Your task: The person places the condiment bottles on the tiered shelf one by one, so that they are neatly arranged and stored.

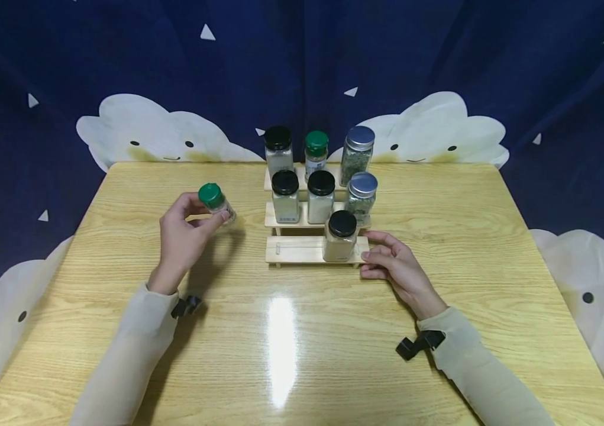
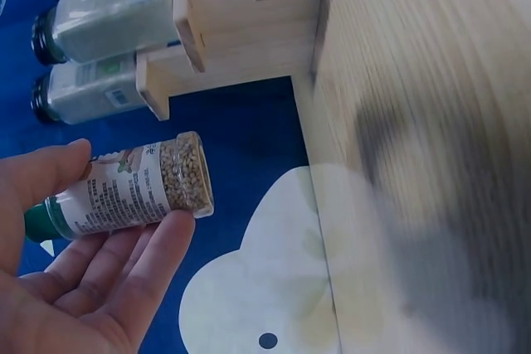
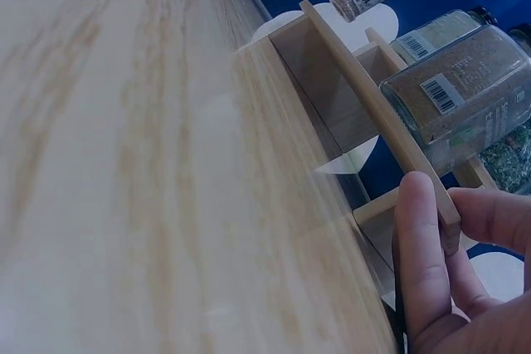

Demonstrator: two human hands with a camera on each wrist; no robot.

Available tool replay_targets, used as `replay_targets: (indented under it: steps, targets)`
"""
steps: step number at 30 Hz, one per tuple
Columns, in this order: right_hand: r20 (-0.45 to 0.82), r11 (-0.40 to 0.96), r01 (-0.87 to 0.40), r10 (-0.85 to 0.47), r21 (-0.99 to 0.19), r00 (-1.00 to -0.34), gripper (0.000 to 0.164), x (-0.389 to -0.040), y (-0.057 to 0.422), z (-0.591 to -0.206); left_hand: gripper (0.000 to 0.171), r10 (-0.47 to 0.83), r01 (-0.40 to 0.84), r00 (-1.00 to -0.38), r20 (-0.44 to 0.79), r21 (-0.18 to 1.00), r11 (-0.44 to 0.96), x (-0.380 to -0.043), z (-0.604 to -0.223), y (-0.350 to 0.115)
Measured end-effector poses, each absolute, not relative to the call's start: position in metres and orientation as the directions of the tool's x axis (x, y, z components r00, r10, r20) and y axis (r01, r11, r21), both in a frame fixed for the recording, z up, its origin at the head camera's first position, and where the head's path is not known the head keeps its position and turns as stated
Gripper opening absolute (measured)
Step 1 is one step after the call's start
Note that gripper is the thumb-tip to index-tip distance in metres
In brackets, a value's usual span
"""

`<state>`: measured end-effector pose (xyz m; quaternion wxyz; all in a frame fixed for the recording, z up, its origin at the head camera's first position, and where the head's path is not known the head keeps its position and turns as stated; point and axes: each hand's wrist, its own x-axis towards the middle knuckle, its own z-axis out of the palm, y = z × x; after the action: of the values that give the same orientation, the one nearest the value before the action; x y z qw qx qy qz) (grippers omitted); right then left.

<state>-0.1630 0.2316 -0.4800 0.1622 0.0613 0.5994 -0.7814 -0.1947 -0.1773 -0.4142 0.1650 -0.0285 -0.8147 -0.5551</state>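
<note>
My left hand (image 1: 183,236) holds a small spice jar (image 1: 219,205) with a green lid above the table, left of a three-tier wooden rack (image 1: 302,251). In the left wrist view, the spice jar (image 2: 124,188) shows a printed label and pale seeds at its base, with thumb and fingers around it. My right hand (image 1: 394,266) pinches the right end of the rack's lowest tier; in the right wrist view its fingers (image 3: 421,246) sit above and below the board. Beside that hand, a black-lidded jar (image 1: 340,239) of brownish powder stands on the lowest tier.
The middle tier bears two black-lidded jars (image 1: 320,198) and a silver-lidded jar (image 1: 361,198) of green flakes. On the top tier stand a black-lidded jar (image 1: 278,151), a green-lidded jar (image 1: 316,154) and another silver-lidded jar (image 1: 357,157). A dark blue curtain (image 1: 302,71) hangs behind the table (image 1: 238,343).
</note>
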Motion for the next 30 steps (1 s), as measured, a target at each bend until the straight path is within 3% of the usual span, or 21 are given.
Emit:
replay_targets:
  steps: [30]
  targets:
    - [-0.295,-0.222,0.330,-0.177,-0.918,-0.939,0.053,-0.163,0.231,-0.479,0.038,0.129,0.321,-0.946,0.297,0.912,0.255,-0.166,-0.417,-0.134]
